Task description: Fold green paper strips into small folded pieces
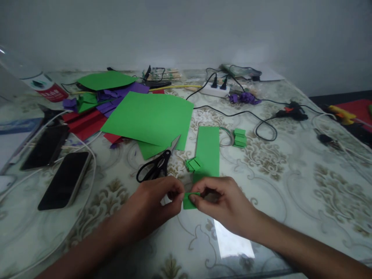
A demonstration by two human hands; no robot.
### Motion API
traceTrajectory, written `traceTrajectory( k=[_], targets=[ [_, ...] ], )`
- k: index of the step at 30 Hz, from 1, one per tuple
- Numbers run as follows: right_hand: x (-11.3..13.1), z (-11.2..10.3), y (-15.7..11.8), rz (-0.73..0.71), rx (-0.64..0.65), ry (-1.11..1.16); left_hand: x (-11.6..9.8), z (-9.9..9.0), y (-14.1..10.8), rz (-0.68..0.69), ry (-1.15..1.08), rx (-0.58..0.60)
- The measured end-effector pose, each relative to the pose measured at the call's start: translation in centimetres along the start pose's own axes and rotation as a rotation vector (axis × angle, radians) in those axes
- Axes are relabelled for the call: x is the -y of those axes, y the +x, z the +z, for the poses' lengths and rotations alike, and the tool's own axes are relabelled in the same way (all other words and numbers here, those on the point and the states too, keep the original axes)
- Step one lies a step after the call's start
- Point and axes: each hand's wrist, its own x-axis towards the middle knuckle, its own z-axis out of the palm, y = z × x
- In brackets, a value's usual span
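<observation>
A small green paper piece (pixel 189 202) is held between my two hands above the table, near the front. My right hand (pixel 225 199) pinches it with thumb and forefinger. The fingertips of my left hand (pixel 162 199) close on its left edge. Just beyond lie a green paper strip (pixel 207 149) and a little pile of folded green pieces (pixel 193 164). A second stack of folded green pieces (pixel 240 138) sits farther right. Black-handled scissors (pixel 158 162) rest partly open behind my left hand, their tips touching a large green sheet (pixel 151 118).
Two phones (pixel 65 180) and a white cable lie at the left. A bottle (pixel 43 85) stands at the back left beside red and purple paper. Behind are a power strip (pixel 215 90), purple pieces (pixel 245 98) and black cords. A yellow glue gun (pixel 343 115) lies far right.
</observation>
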Motion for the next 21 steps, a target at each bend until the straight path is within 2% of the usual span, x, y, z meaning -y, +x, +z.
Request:
traceTrajectory(
  k=[5,12,17,21],
  targets=[
    [0.0,0.1,0.1,0.059,0.021,0.069,-0.3,-0.8,0.1,-0.011,-0.003,0.047],
    [-0.1,0.1,0.4,0.128,-0.012,0.222,0.0,-1.3,0.2,-0.029,-0.048,0.037],
    [0.2,-0.5,0.8,0.234,0.076,0.430,-0.3,-1.4,0.3,-0.063,-0.172,0.063],
    [0.4,-0.9,1.0,0.276,0.130,0.479,-0.4,-1.4,0.3,-0.119,-0.288,0.067]
  ],
)
